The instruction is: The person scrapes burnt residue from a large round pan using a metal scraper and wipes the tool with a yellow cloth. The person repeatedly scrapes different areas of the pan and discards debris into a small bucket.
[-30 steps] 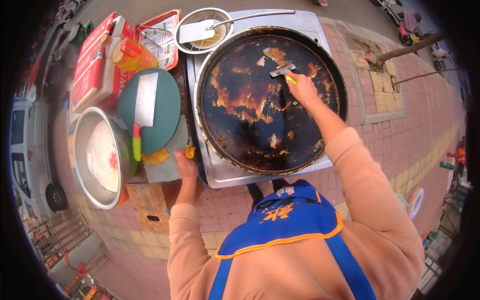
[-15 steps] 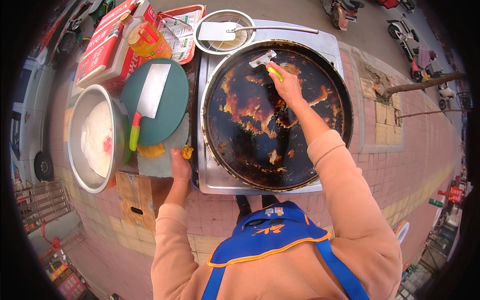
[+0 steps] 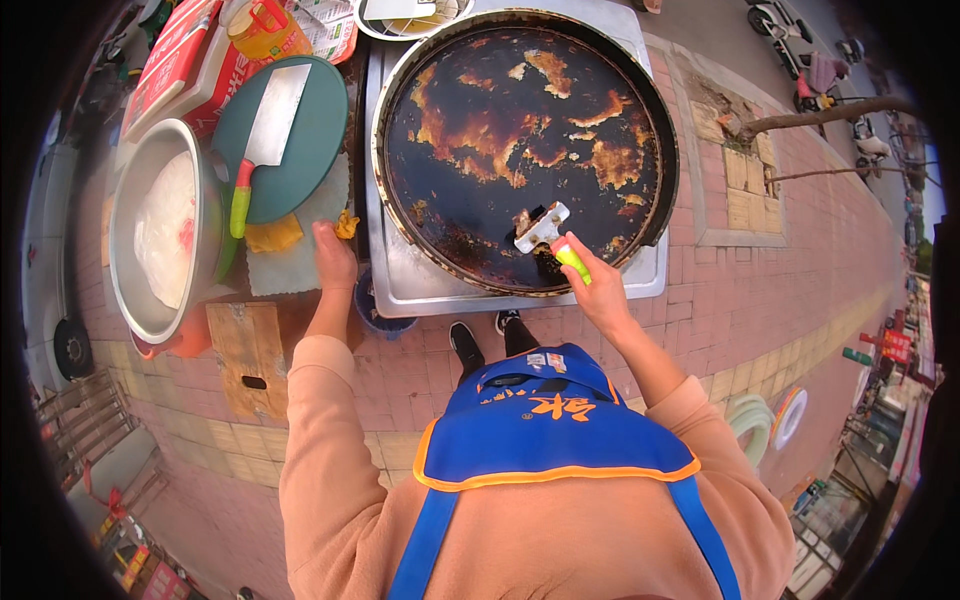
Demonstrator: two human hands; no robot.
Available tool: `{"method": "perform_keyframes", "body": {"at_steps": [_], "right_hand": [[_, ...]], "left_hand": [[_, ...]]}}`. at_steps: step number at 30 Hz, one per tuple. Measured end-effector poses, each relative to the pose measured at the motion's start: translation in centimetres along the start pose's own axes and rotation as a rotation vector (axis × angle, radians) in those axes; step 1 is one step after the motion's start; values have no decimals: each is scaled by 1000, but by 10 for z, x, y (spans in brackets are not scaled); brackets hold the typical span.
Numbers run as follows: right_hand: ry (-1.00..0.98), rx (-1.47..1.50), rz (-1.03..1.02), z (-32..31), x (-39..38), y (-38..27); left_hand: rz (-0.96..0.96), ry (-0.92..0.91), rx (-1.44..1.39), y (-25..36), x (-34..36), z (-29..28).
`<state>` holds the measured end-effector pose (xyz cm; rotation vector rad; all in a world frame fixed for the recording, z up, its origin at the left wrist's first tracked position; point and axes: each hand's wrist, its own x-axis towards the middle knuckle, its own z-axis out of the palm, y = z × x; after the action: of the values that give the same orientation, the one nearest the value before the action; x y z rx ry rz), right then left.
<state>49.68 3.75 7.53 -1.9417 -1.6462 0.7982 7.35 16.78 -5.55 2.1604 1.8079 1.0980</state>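
Observation:
A scraper (image 3: 541, 228) with a wide metal blade and a yellow-green handle is gripped in my right hand (image 3: 600, 290). Its blade rests on the near part of a large round black pan (image 3: 410, 180), with dark scraps by its edge. Brown and whitish crust (image 3: 480, 145) clings to the pan in patches. At the pan's left, my closed left hand (image 3: 335, 258) is by the edge of a grey sheet, with a crumpled yellow cloth (image 3: 346, 224) sticking out of its fingers. Another yellow cloth (image 3: 273, 235) lies partly under the green round board (image 3: 312, 150).
A cleaver (image 3: 275, 120) lies on the green board. Left of it stands a metal bowl (image 3: 128, 215) holding something whitish in plastic. Behind are an oil jug (image 3: 262, 38) and a red-white box (image 3: 185, 65). The pan sits on a metal stove top (image 3: 430, 298).
My right hand has drawn the scraper from the pan's far side to its near side, and dark scraps now lie at the blade. My left hand keeps its place by the sheet. The view has shifted.

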Motion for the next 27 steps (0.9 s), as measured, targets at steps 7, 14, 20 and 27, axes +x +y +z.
{"method": "perform_keyframes", "body": {"at_steps": [7, 14, 20, 27], "right_hand": [[-1, -118, 99, 6, -66, 21], [36, -153, 141, 14, -55, 23], [-29, -307, 155, 19, -32, 16], [-14, -403, 204, 24, 9, -2]], "left_hand": [[-58, -25, 46, -2, -3, 3], [-58, -20, 42, -3, -2, 3], [-87, -36, 41, -7, -6, 5], [-90, -27, 19, -5, -3, 5]]}}
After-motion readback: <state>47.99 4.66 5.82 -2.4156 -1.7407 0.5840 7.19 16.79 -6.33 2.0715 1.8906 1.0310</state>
